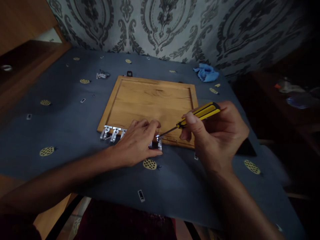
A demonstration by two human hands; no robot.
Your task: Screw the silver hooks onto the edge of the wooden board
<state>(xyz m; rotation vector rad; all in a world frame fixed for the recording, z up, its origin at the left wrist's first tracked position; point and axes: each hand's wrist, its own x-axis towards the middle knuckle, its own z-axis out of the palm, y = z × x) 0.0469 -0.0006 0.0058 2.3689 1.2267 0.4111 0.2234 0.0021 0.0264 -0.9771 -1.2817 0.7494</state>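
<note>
A wooden cabinet door (150,100) with a raised frame lies flat on the cloth. Several silver metal hinges (115,133) stand in a row along its near edge. My left hand (136,141) rests over this edge, its thumb below the rightmost hinge (159,143) and its fingers on the wood, gripping around that hinge. It hides some hinges behind it. In my right hand (217,133) is a yellow and black screwdriver (202,113), held at a slant. The screwdriver's tip meets the top of the rightmost hinge.
A loose hinge (102,75) lies beyond the door's far left corner. A crumpled blue cloth (206,72) sits at the far right. The tablecloth (75,146) is dark blue with pineapples. Wooden furniture (25,26) borders the left; a patterned curtain (165,30) hangs behind.
</note>
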